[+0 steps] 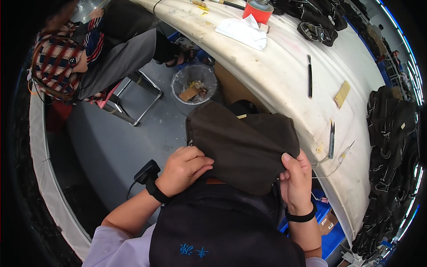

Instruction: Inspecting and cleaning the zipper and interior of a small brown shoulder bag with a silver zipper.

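Observation:
A dark brown fabric bag [240, 147] with a zipper pull [190, 143] at its left edge is spread out before me, over my lap and near the table edge. My right hand [295, 177] pinches its lower right edge, with the thumb on top. At the left side of the bag is my left hand [185, 168], its thumb and fingertips drawn together against the fabric. Whether those fingertips hold cloth or something tiny is hard to see. I wear a dark apron [223, 220] with blue lettering, and a black band circles each wrist.
On the white-covered table [287, 66] lie thread snips [331, 140], a pointed tool [345, 152], a brush [310, 76], a yellowish block [342, 94], white paper [243, 31] and a red can [257, 13]. Black bags [387, 160] are heaped beyond. A lined bin [194, 83] and a seated co-worker [66, 63] are leftward.

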A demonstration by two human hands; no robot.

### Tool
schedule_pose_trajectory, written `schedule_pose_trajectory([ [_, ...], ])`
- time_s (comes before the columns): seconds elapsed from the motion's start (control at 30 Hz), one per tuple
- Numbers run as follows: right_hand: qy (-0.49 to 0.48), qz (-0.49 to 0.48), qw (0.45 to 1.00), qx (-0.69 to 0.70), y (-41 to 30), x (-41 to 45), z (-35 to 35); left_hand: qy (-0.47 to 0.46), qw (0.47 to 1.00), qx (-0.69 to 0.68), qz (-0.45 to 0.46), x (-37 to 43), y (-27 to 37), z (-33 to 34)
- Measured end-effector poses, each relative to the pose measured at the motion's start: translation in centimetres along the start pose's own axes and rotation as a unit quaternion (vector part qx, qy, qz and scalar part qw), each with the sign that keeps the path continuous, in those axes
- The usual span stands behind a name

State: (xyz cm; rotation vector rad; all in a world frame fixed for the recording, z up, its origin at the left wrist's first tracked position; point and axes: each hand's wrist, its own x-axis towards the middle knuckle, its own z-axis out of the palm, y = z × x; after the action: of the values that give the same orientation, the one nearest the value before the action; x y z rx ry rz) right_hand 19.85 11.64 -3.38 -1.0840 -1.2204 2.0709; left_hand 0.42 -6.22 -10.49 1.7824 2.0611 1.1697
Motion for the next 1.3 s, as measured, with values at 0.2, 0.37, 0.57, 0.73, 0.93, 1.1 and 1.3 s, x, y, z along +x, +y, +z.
schedule_pose_trajectory([
  [0.2, 0.001, 0.007, 1.000, -0.007, -0.1, 0.2, 0.2, -0.013, 0.998, -0.043, -0.049, -0.1, -0.2, 0.5],
  [0.37, -0.009, 0.003, 1.000, 0.000, 0.2, 0.4, -0.6, -0.043, 0.952, -0.140, -0.270, -3.4, -4.3, -2.3],
  [0.57, -0.025, 0.003, 1.000, -0.015, 0.4, 0.5, -1.1, -0.218, 0.926, 0.178, -0.251, -4.3, -6.3, -6.5],
  [0.73, -0.036, -0.001, 0.999, -0.036, 0.7, 0.2, -1.2, 0.035, 0.974, -0.132, -0.180, 2.6, -4.1, -4.7],
  [0.93, -0.056, -0.166, 0.972, -0.156, 0.8, -1.5, -2.5, -0.033, 0.991, 0.066, 0.111, 5.7, -3.9, -4.7],
  [1.1, -0.076, -0.333, 0.807, -0.481, 2.5, -1.2, -6.2, 0.109, 0.952, 0.149, 0.244, 2.1, -1.2, -3.5],
  [1.3, -0.157, -0.134, 0.821, -0.532, 6.8, -0.1, -8.7, -0.119, 0.988, 0.039, 0.093, -3.3, -2.8, -1.2],
])
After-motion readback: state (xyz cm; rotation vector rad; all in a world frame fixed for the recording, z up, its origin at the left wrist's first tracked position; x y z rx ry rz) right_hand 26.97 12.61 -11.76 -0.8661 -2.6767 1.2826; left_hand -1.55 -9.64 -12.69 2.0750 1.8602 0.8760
